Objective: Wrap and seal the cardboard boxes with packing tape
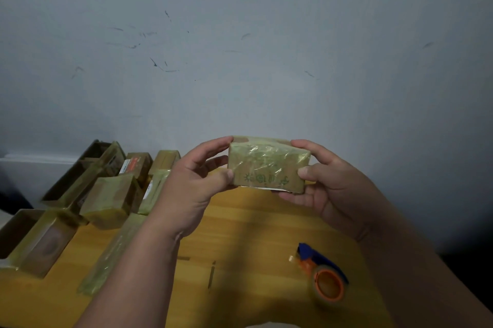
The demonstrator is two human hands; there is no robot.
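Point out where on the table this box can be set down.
Bare yellow wooden table lies between the left forearm and the orange-and-blue tape dispenser, under the small tape-wrapped cardboard box both hands hold. The left side is crowded with stacked wrapped boxes.

no words i can read; the box [268, 165] i hold bears green symbols, too blurred to make out.

Green print on the held box [268, 165], too blurred to read.
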